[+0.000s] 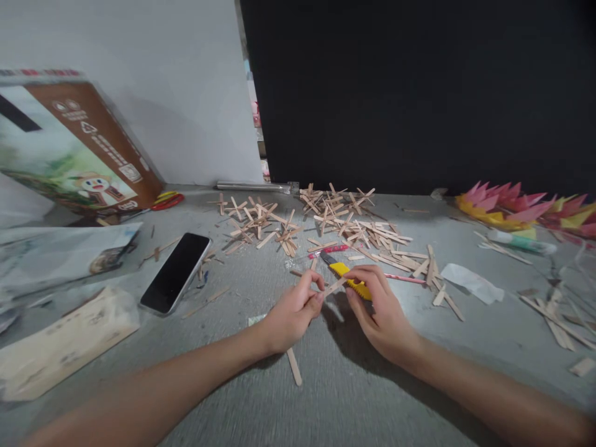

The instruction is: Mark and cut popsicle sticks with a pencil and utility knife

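Pinching a Wooden Stick Over a Yellow Cutter

Lying nearest at 6 o'clock is a loose stick [294,366] on the grey floor [335,397]. Just beyond it, the left hand [293,313] is closing thumb and fingers on one end of a wooden stick [334,286], while the right hand [379,310] is pinching the other end and covering part of a yellow cutter [347,276] beneath. A phone [176,272] is lying face up at 10 o'clock. Farther off, at 12 o'clock, piles of crossed sticks [344,217] are spreading toward the black panel [419,93]. A cardboard box [79,149] is leaning at 10 o'clock, and paper flowers [507,208] are resting at 2 o'clock.
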Tool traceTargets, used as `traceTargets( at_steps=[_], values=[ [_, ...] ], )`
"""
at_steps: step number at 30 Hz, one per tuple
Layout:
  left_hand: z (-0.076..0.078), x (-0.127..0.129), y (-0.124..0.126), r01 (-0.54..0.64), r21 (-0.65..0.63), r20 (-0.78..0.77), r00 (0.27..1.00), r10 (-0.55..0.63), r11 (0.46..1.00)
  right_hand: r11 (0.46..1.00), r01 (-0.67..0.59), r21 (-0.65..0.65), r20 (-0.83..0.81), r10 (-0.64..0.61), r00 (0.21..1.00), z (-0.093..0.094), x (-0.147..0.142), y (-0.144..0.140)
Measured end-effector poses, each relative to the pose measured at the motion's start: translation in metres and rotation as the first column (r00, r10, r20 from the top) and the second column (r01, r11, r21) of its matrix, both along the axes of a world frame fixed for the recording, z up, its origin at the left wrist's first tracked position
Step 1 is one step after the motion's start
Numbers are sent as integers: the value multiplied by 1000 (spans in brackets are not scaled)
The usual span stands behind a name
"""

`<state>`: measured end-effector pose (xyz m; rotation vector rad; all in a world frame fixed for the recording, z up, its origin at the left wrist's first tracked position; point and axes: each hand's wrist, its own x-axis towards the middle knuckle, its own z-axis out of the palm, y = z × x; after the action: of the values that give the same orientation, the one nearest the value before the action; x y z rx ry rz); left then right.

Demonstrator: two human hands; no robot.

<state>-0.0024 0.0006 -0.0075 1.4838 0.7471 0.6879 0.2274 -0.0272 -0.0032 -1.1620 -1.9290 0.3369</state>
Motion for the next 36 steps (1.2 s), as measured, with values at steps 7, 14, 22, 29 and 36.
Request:
traceTargets(
  at_steps=[7, 14, 22, 29, 36],
  values=[
    [4, 1, -1, 29, -31, 57, 998, -27, 999, 1000, -21, -11, 23, 21, 1000, 1, 1, 1],
    [8, 1, -3, 24, -64, 71, 997, -19, 998, 999, -44, 21, 47, 42, 998, 1, 1, 3],
    [8, 2, -3, 15, -70, 84, 996, -9, 997, 997, -1, 75, 4, 0, 1000, -3, 1, 2],
    [11, 1, -2, 31, -29, -8, 999, -31, 999, 997, 16, 77, -47, -12, 999, -1, 1, 1],
    [18, 1, -2, 35, -14, -74, 997, -36, 999, 998, 10, 54, -65, -6, 998, -3, 1, 1]
  ],
)
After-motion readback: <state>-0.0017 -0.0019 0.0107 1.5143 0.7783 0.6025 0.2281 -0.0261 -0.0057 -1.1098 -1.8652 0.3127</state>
